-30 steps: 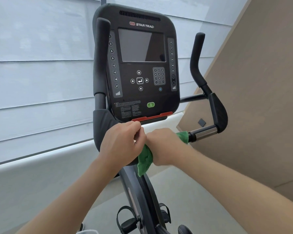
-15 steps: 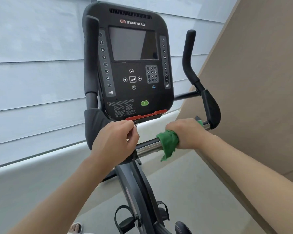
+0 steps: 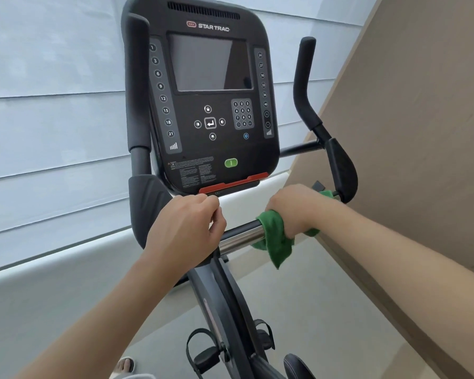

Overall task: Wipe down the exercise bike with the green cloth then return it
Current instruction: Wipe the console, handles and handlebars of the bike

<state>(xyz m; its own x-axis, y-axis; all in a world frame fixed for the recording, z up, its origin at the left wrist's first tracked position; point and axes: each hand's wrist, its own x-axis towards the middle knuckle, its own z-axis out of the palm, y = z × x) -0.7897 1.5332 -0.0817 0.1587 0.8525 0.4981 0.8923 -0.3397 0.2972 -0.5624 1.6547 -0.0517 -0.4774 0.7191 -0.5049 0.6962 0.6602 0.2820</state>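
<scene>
At center right of the frame, a person's right hand (image 3: 298, 209) grips a green cloth (image 3: 274, 236) wrapped around the chrome bar (image 3: 241, 236) of an exercise bike (image 3: 225, 296), fingers curled over both. The cloth is bright green and nappy, bunched under the palm, with 1 loose corner hanging below the bar and a scrap showing past the knuckles near the black right grip (image 3: 342, 170). The left hand (image 3: 186, 228), at center, is loosely curled at the bar's inner end just under the console (image 3: 208, 105); whether it holds anything cannot be told. Pedals (image 3: 205, 354) show at bottom center.
</scene>
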